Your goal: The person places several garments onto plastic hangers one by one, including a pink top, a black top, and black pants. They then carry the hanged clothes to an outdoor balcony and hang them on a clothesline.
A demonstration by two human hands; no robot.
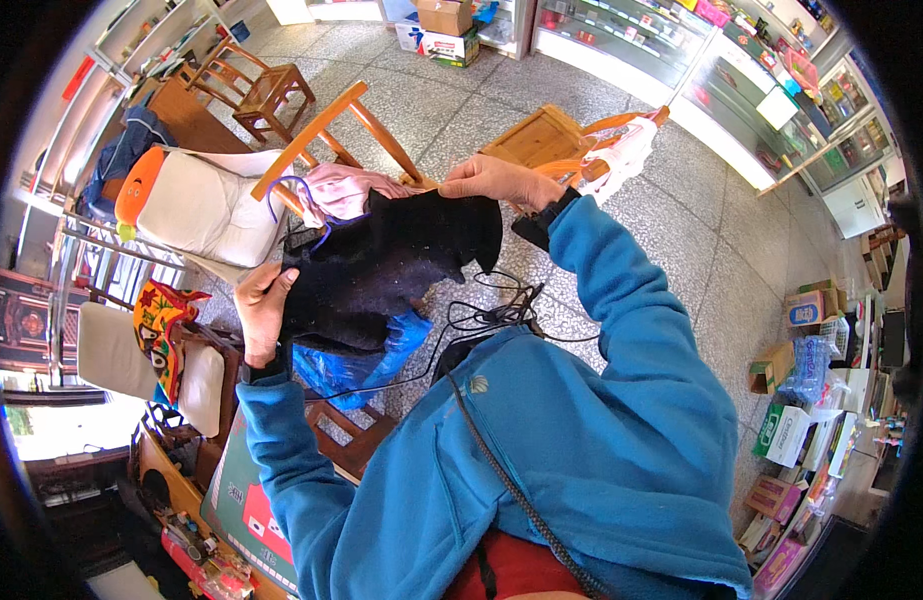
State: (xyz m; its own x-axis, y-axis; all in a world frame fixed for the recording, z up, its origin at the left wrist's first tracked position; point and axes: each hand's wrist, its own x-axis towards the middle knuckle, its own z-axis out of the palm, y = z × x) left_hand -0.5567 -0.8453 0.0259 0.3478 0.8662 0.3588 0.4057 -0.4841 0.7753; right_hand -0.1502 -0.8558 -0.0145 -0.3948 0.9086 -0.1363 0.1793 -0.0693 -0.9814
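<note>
A black cloth garment (pixel 379 270) is stretched between my two hands. My left hand (pixel 265 300) pinches its near left edge between thumb and fingers. Its upper right edge is gripped by my right hand (pixel 499 180). Pale lint specks dot the dark cloth. Behind it, a pink cloth (pixel 345 187) and a purple-blue clothes hanger (pixel 304 196) lie at a wooden chair (pixel 319 139). Below the garment is a blue plastic bag (pixel 401 356). A tangled black cable (pixel 491 311) runs between the cloth and my body.
A wooden chair (pixel 532 139) with pale pink cloth (pixel 626 154) on its back stands beyond my right hand. Left are a cushioned chair (pixel 206 206) with an orange plush toy (pixel 138 187) and a green table mat (pixel 236 495). Glass display cases (pixel 626 45) and boxes (pixel 788 435) line the room.
</note>
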